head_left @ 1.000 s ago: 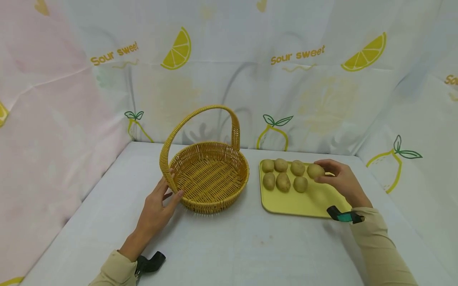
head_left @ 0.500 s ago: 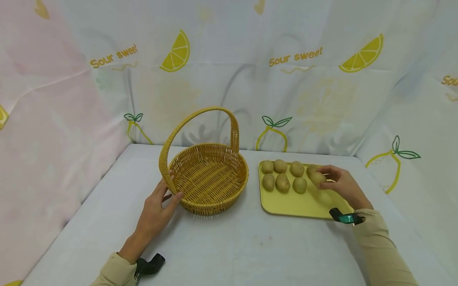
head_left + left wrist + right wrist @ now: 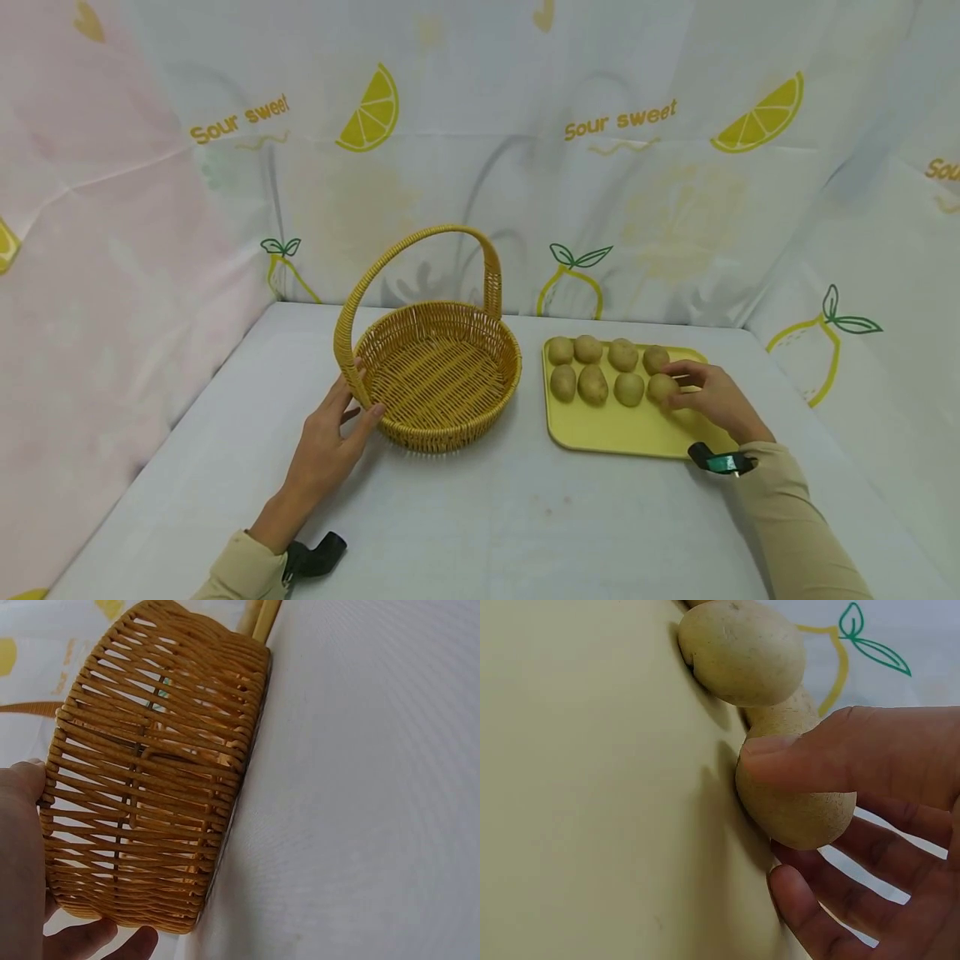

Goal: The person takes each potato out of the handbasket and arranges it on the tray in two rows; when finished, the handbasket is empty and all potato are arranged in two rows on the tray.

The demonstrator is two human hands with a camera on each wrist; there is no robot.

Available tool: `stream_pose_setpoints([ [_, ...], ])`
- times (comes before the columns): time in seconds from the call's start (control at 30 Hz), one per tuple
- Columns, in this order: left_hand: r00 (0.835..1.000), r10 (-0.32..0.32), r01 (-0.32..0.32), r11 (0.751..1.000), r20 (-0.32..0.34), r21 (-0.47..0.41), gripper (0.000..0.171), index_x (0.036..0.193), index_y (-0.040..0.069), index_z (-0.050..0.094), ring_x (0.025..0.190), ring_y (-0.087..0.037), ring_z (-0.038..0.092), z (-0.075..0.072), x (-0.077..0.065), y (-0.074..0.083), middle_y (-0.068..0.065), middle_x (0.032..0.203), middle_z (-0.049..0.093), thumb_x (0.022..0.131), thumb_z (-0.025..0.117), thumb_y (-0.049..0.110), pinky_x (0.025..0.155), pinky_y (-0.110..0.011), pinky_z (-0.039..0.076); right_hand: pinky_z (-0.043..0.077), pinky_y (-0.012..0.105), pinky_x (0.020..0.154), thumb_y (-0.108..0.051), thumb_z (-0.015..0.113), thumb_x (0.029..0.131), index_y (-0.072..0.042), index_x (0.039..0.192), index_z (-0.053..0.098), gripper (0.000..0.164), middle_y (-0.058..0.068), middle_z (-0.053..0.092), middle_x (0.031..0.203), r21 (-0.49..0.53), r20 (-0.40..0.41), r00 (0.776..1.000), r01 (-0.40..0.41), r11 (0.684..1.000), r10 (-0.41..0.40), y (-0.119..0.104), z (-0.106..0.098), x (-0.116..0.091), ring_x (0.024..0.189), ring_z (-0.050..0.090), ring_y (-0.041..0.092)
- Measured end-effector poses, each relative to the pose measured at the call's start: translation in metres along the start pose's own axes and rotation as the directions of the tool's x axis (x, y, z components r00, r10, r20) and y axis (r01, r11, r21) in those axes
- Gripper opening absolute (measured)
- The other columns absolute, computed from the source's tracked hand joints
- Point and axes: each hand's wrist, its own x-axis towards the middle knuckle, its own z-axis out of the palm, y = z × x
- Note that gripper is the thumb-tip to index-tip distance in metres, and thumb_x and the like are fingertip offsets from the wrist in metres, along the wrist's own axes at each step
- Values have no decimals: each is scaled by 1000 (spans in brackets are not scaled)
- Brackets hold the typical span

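On the left of the head view stands a yellow wicker basket (image 3: 442, 435) with a tall arched handle; its woven floor shows bare. My left hand (image 3: 322, 450) grips its near-left side beside the handle's foot, thumb at the rim. In the left wrist view, fingertips curl round the basket's woven wall (image 3: 150, 780). My right hand (image 3: 722, 402) pinches a potato (image 3: 661, 389) low over the yellow tray (image 3: 600, 432). The right wrist view shows the thumb (image 3: 810, 761) across this potato (image 3: 802, 817), with fingers behind it.
Several other potatoes (image 3: 592, 384) lie in two rows on the tray's left and back part. A neighbouring potato (image 3: 742, 652) is close to the pinched one. White cloth covers the table (image 3: 480, 525), and a lemon-print curtain (image 3: 480, 167) hangs behind it.
My right hand has set one potato down at the right end of the back row and moved slightly nearer me, with another potato now lower in the front row. The left hand stays on the basket.
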Motion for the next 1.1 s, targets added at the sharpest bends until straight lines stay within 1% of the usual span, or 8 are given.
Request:
stream_pose_setpoints([
  [0.1, 1000, 1, -1, 1000, -2, 1, 70, 163, 5, 31, 142, -35, 45, 0, 0, -1, -13, 166, 33, 105, 67, 21, 95, -51, 58, 54, 20, 82, -5, 84, 84, 9, 129, 65, 51, 25, 64, 128, -33, 0, 1000, -6, 999, 6, -1, 1, 0, 110, 63, 28],
  [0.2, 1000, 2, -2, 1000, -5, 4, 70, 163, 5, 31, 143, -35, 44, 0, -1, -1, -13, 166, 33, 105, 67, 20, 95, -51, 58, 54, 21, 83, -4, 84, 84, 10, 129, 65, 51, 27, 64, 128, -50, 6, 1000, 9, 999, -9, -2, 3, 0, 113, 62, 38],
  [0.33, 1000, 4, -4, 1000, -5, -3, 71, 164, 7, 31, 142, -38, 45, 0, -2, -2, -15, 166, 33, 105, 67, 21, 95, -52, 58, 53, 22, 84, -7, 84, 85, 9, 131, 64, 52, 27, 63, 130, -63, 14, 1000, 1, 998, 0, -2, 4, 0, 116, 61, 42],
  [0.6, 1000, 8, -8, 1000, -3, -2, 71, 164, 6, 31, 140, -40, 47, -1, -2, -1, -15, 166, 33, 105, 67, 21, 95, -52, 58, 53, 24, 84, -10, 84, 86, 6, 131, 66, 51, 23, 65, 128, -65, 3, 1000, -24, 998, 25, 0, 4, -3, 115, 62, 38],
  [0.73, 1000, 12, -12, 1000, -1, -3, 69, 163, 5, 32, 140, -41, 46, -3, -2, -2, -15, 166, 33, 105, 67, 21, 95, -52, 57, 52, 27, 84, -14, 87, 82, 3, 127, 70, 51, 18, 70, 121, -104, -22, 999, -45, 994, 43, 0, 4, -1, 111, 64, 33],
  [0.87, 1000, 12, -12, 1000, -5, -12, 67, 162, 4, 34, 141, -40, 45, -2, -1, -3, -13, 165, 34, 105, 67, 21, 95, -53, 58, 51, 31, 84, -15, 87, 79, 1, 123, 74, 49, 14, 74, 112, -157, -39, 998, -47, 986, 41, -1, 3, 4, 105, 66, 28],
  [0.97, 1000, 5, -6, 1000, -9, -13, 67, 162, 4, 34, 140, -41, 46, 1, -1, -3, -13, 165, 34, 105, 66, 20, 94, -53, 58, 50, 29, 83, -16, 87, 79, 1, 121, 74, 48, 12, 75, 107, -168, -44, 998, -51, 984, 44, -1, 1, 4, 101, 65, 25],
  [1.1, 1000, 10, -10, 1000, -7, -3, 68, 162, 2, 34, 138, -43, 48, 2, -5, -2, -16, 164, 36, 105, 67, 20, 92, -53, 59, 50, 25, 80, -16, 88, 79, 2, 120, 74, 47, 10, 74, 106, -134, -38, 997, -71, 989, 66, 0, 3, -1, 99, 64, 22],
])
